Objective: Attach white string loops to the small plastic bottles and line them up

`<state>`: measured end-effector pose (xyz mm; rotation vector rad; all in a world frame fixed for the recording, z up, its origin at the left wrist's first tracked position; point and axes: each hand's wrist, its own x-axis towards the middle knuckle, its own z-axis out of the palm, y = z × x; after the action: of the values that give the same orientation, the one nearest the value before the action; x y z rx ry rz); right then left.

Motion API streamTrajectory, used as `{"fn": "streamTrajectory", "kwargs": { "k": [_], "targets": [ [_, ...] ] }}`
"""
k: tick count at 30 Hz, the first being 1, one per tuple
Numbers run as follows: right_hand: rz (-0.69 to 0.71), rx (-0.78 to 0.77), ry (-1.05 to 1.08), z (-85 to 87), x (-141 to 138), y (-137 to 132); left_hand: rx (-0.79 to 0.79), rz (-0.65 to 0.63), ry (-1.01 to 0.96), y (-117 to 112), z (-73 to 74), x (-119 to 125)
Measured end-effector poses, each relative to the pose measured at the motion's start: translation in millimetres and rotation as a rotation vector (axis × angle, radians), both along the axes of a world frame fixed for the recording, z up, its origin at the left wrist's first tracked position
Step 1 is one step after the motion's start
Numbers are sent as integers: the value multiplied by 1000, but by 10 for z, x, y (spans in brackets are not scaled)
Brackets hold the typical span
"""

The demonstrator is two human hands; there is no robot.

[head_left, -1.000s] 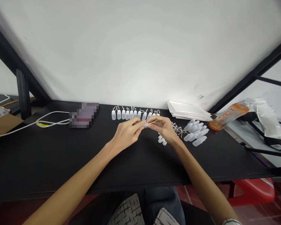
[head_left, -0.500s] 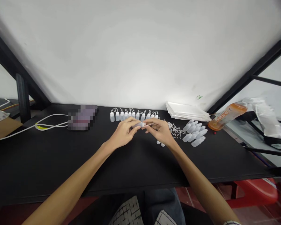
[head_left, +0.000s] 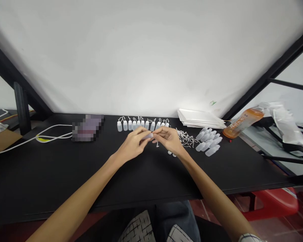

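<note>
Small bottle [head_left: 148, 135], held sideways, between both hands [head_left: 132, 144]

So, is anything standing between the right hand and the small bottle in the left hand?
Nothing visible is: the right hand is right at one end of the small bottle in the left hand. The exact contact is hidden.

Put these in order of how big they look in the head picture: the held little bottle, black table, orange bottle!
1. Black table
2. Orange bottle
3. Held little bottle, partly covered, but what shows is plainly smallest
</note>
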<state>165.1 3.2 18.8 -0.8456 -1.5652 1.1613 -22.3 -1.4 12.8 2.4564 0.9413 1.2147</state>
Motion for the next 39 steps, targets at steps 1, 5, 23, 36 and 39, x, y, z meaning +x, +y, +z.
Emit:
{"fn": "streamTrajectory", "kwargs": {
  "k": [1, 5, 23, 36, 39],
  "targets": [
    [1, 10, -10, 14, -9, -9, -23, 1, 18, -7, 4, 4],
    [21, 26, -82, 57, 2, -26, -175, 12, 25, -20, 38, 7],
    [-403, 295, -619, 259, 713, 182, -1020, -119, -695, 2, 215, 0],
    [-411, 336, -730, 257, 702, 167, -1195, -219, -824, 19, 262, -34],
    [-413, 338, -735, 262, 703, 164, -1204, -228, -829, 25, 264, -45]
  ]
}}
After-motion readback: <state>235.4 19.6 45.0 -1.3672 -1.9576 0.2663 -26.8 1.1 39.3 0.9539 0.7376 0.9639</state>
